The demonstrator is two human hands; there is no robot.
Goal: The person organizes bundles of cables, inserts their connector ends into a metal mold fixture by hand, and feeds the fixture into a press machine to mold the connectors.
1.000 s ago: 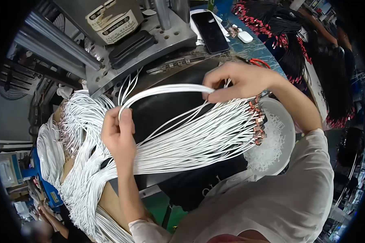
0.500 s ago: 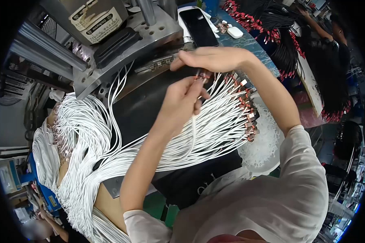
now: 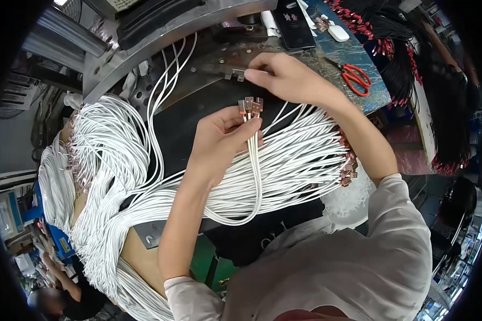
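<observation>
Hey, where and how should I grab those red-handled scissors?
Likely by the red handles, coming from the picture's lower right: the scissors lie on the blue tabletop with handles turned that way and blades pointing upper left, away from your fingers.

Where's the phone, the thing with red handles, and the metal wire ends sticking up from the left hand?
Phone (image 3: pixel 296 31): head view, on its dark screen.
Red-handled thing (image 3: pixel 349 68): head view, on one handle.
Metal wire ends (image 3: pixel 249 104): head view, bunch's middle.

A metal press (image 3: pixel 136 51) and heaped white cables (image 3: pixel 284 166) show a workshop.
</observation>
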